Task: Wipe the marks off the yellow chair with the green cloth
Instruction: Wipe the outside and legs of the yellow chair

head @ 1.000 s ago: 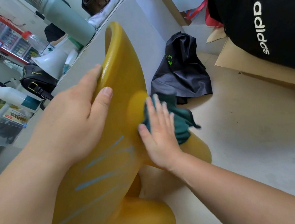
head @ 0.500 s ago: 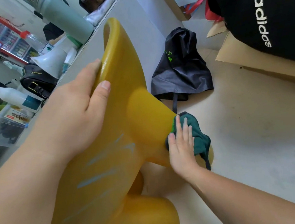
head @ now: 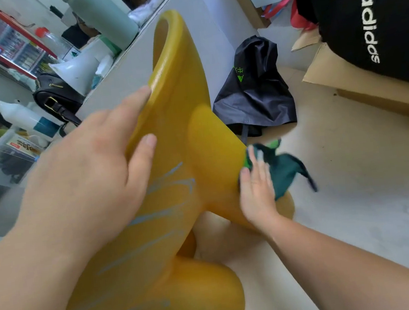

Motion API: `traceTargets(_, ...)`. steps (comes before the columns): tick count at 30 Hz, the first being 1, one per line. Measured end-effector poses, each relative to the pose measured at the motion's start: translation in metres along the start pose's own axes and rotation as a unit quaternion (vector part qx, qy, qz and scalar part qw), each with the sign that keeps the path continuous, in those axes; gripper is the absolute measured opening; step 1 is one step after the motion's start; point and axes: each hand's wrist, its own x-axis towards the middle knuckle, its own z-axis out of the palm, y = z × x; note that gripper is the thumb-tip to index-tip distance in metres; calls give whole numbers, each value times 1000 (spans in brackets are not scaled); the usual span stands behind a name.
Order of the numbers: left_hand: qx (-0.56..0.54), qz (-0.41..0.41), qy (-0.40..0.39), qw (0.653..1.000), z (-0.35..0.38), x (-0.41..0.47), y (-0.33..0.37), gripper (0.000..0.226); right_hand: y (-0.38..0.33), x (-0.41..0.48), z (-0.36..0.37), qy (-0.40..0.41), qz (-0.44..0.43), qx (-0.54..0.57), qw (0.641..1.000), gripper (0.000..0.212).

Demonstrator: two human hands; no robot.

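Nearest, the left hand (head: 85, 173) is seen clasped over the rim of the tilted yellow chair (head: 178, 94), with the thumb laid on the inner face and the index finger stretched along the edge. Just below this grip, pale grey-blue marks (head: 154, 216) are streaked across the yellow surface. Beyond and to the right of the grip, the right hand (head: 256, 192) is held flat with its fingers straight, and the green cloth (head: 285, 171) is pressed under them against a yellow leg of the chair; the loose end of the cloth is blurred. Farther off, past the cloth, a black bag (head: 255, 93) is slumped on the floor (head: 356, 201). Farthest from the pressing hand, a black adidas bag (head: 361, 22) is set on cardboard (head: 369, 92), while behind the clasping hand a white spray bottle (head: 15, 112) and a black handbag (head: 56, 97) are visible.
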Motion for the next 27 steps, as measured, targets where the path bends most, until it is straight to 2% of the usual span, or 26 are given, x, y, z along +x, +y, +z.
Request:
traceTargets(1, 2, -6, -5, 1000, -2, -10, -6, 56, 16, -10, 2, -25, 47, -15, 998, 59)
traceTargets(3, -12, -13, -16, 1000, -5, -26, -19, 57, 36, -33, 7, -53, 77, -20, 995, 58)
traceTargets(8, -76, -1, -24, 997, -3, -31, -32, 53, 12, -59, 16, -57, -101, -55, 992, 64)
traceTargets(18, -43, -10, -43, 998, 1, 50, 10, 54, -61, 22, -28, -53, -180, 51, 981, 60)
traceTargets(20, -22, -11, -44, 999, 4, 73, 20, 54, -55, 32, -26, -56, -144, 71, 985, 60)
traceTargets(23, -12, -21, -48, 999, 6, 92, 31, 55, -22, 32, -18, -75, -22, 67, 995, 65)
traceTargets(25, -12, -23, -39, 999, 7, 93, 33, 55, -2, 24, -14, -103, 68, 77, 989, 60)
traceTargets(27, -31, -32, -34, 998, 7, 91, 32, 54, 1, 16, -14, -119, 122, 124, 978, 59)
